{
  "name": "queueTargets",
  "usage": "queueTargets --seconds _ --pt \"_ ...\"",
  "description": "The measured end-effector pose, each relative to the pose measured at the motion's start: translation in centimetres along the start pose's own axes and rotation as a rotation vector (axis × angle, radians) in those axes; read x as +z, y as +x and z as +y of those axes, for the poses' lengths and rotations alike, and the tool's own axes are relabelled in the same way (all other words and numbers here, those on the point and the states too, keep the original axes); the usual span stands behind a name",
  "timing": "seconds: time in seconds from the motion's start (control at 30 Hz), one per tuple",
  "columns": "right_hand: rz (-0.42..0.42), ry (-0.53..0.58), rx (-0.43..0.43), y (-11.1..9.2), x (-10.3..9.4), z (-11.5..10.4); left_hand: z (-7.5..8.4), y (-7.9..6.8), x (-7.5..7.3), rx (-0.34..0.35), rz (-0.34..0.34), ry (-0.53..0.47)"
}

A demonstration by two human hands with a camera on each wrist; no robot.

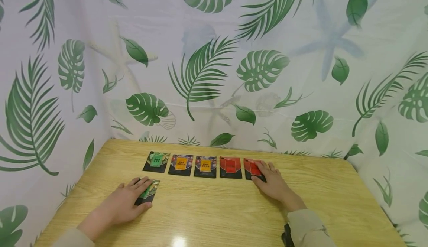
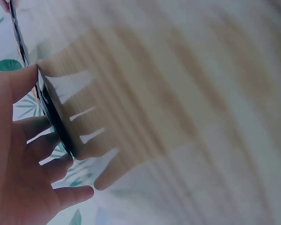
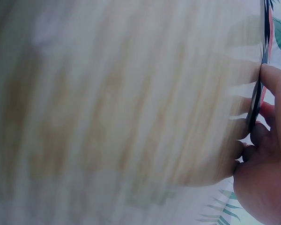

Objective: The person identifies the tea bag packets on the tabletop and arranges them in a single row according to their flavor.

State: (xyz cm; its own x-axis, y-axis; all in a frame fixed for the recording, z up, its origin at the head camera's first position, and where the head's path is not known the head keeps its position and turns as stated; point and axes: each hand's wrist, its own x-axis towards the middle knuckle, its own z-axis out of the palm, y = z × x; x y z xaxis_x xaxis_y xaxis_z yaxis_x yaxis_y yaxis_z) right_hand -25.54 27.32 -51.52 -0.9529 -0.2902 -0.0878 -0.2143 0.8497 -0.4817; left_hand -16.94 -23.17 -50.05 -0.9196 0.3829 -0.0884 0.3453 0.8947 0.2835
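On the wood-grain table lies a packet with a green label (image 1: 154,188), black at its lower edge, set in front of the row. My left hand (image 1: 125,204) rests on it with fingers stretched across its face and the thumb by its lower right corner. In the left wrist view this packet (image 2: 57,124) shows edge-on beside the left hand (image 2: 25,164). At the row's right end my right hand (image 1: 275,184) touches a red-labelled packet (image 1: 251,168), covering its right side. The right wrist view shows this packet (image 3: 256,101) edge-on against the right hand (image 3: 267,173).
Left of the touched red packet, the row holds another red packet (image 1: 230,167), two orange-labelled packets (image 1: 205,166) and a second green packet (image 1: 156,162). A leaf-printed cloth (image 1: 214,128) hangs behind the table (image 1: 207,217) and at its sides.
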Motion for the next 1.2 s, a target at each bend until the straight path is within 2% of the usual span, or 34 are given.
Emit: queueTargets --seconds 0.17,0.43,0.7,0.93,1.2 --pt "0.000 0.001 -0.001 -0.1 0.0 0.1 -0.9 -0.2 -0.2 0.002 0.016 0.000" --pt "0.004 0.001 0.002 0.0 0.0 0.0 -2.8 -0.8 -0.8 -0.015 0.005 0.014" --pt "0.000 0.002 0.003 0.0 0.0 0.0 -4.1 -1.2 -1.4 -0.047 0.062 0.032" --pt "-0.004 0.005 0.007 0.0 0.0 0.0 -4.3 -1.6 -1.8 -0.064 0.105 0.039" --pt "-0.001 -0.003 -0.001 0.0 -0.1 0.0 -4.5 -1.8 -1.7 -0.056 0.069 0.039"
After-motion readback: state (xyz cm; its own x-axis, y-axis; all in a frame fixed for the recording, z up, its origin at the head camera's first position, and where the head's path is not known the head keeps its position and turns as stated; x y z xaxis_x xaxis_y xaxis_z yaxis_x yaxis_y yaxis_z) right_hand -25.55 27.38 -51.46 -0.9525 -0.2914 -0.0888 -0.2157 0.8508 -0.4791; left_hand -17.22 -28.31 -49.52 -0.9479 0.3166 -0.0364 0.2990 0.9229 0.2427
